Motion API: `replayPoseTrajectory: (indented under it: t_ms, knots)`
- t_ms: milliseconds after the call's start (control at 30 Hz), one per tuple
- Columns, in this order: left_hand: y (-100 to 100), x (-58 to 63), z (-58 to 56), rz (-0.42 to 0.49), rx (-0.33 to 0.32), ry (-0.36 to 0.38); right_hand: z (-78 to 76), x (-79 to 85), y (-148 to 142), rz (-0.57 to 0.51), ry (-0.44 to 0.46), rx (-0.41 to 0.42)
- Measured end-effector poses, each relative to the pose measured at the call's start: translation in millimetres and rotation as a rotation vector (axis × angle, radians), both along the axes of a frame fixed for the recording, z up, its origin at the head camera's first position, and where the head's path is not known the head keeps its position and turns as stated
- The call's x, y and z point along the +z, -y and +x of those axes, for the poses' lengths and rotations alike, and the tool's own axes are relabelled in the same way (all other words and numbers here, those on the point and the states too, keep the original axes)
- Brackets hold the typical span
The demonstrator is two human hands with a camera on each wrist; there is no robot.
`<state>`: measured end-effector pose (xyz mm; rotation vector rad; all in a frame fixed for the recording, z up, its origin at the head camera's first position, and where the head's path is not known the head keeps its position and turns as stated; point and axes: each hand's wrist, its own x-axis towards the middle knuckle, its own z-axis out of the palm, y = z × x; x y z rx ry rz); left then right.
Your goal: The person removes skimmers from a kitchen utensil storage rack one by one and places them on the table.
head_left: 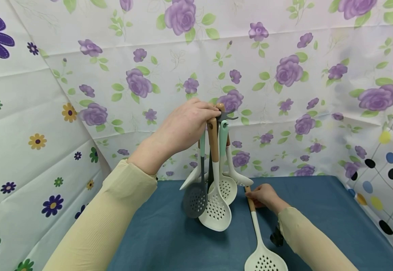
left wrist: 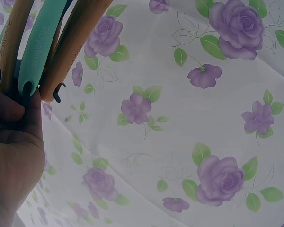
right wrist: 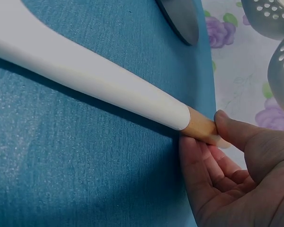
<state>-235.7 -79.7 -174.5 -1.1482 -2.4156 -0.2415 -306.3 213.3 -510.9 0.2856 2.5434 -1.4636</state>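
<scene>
My left hand [head_left: 189, 120] grips the top of a dark hook rack [head_left: 228, 116] hung with several utensils. Around the rack hang a dark grey skimmer [head_left: 195, 200], a white skimmer with a wooden handle [head_left: 215, 212] and a green-handled white strainer ladle [head_left: 228, 190]. In the left wrist view, green and wooden handle ends [left wrist: 33, 71] meet beside my thumb and fingers. My right hand [head_left: 265, 195] pinches the wooden handle of another white skimmer [head_left: 265, 259] between thumb and fingers. Its perforated head points toward me, low over the blue tabletop.
The blue tabletop [head_left: 155, 229] runs back to a flowered curtain [head_left: 115, 56]. A patterned sheet hangs on each side. A small black object [head_left: 277, 237] shows at my right sleeve. Another white ladle [head_left: 238, 177] hangs on the rack's right side.
</scene>
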Motion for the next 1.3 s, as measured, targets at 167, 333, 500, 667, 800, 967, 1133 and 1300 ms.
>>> replayPoseTrajectory:
  t_ms: [167, 333, 500, 667, 800, 967, 1133, 1300]
  knots:
    - [0, 0.0, 0.3, -0.001, -0.002, 0.001, 3.1, 0.9, 1, 0.013, -0.018, 0.008]
    - [0, 1.2, 0.7, -0.005, 0.006, 0.003, 4.1, 4.1, 1, -0.014, -0.011, 0.023]
    - [0, 1.6, 0.7, -0.004, 0.005, -0.001, 2.7, 5.7, 2, -0.028, 0.012, 0.018]
    - [0, 1.3, 0.7, -0.001, 0.002, -0.005, 4.6, 6.7, 3, -0.034, 0.008, 0.031]
    - [1, 1.0, 0.9, -0.001, 0.000, -0.004, 7.4, 8.3, 4, -0.036, -0.002, 0.041]
    - [1, 0.6, 1.1, 0.003, -0.006, -0.008, 9.7, 10.3, 4, -0.033, -0.007, 0.047]
    - [1, 0.2, 1.2, 0.004, -0.005, -0.005, 10.1, 10.7, 4, -0.022, -0.011, 0.051]
    - [1, -0.2, 1.1, 0.006, -0.003, 0.001, 9.9, 9.8, 4, -0.011, -0.007, 0.046]
